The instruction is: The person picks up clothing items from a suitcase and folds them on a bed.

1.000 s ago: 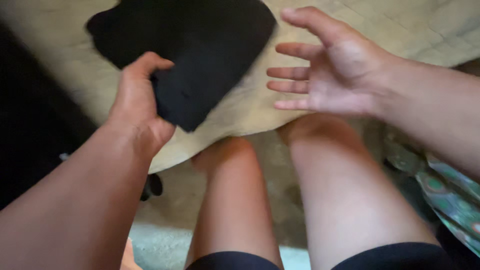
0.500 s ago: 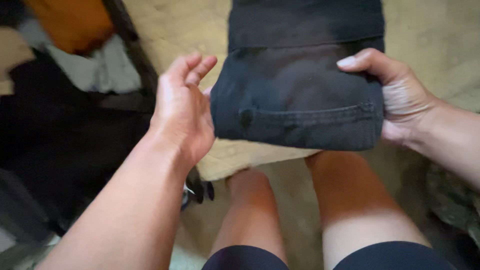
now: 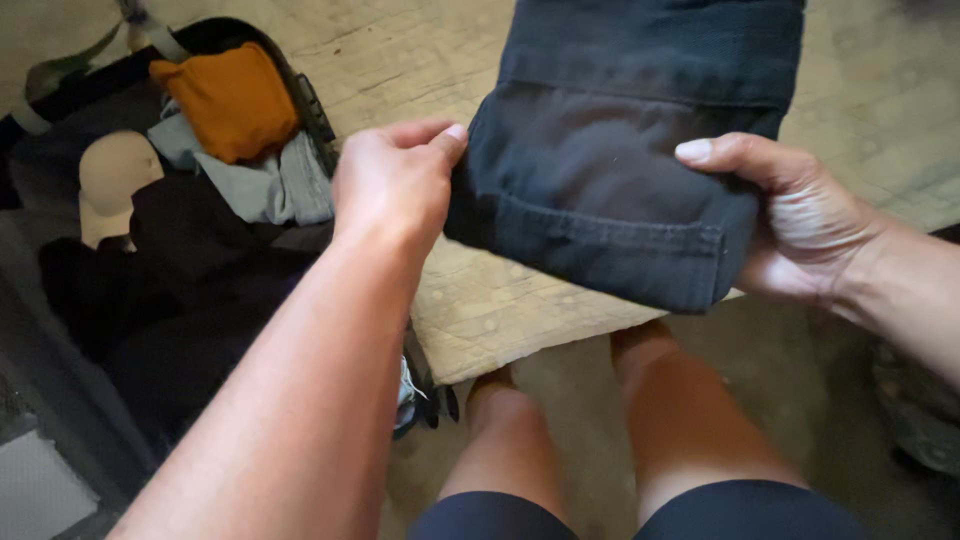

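Note:
A folded pair of dark denim trousers (image 3: 620,170) is held up over a pale quilted bed cover (image 3: 500,300). My left hand (image 3: 395,185) grips the fold's left edge with thumb and fingers closed on the cloth. My right hand (image 3: 790,215) holds the right edge, thumb on top and fingers underneath. A stitched pocket seam runs along the lower part of the fold. My bare knees show below the bed's edge.
An open dark suitcase (image 3: 180,260) lies on the floor at the left, holding an orange garment (image 3: 230,100), grey clothes (image 3: 265,185), a beige cap (image 3: 110,180) and dark clothing. Patterned fabric (image 3: 920,410) sits at the right edge.
My left hand went from open beside the trousers to gripping their left edge. The trousers were lifted slightly, and the view swung left, showing more of the suitcase.

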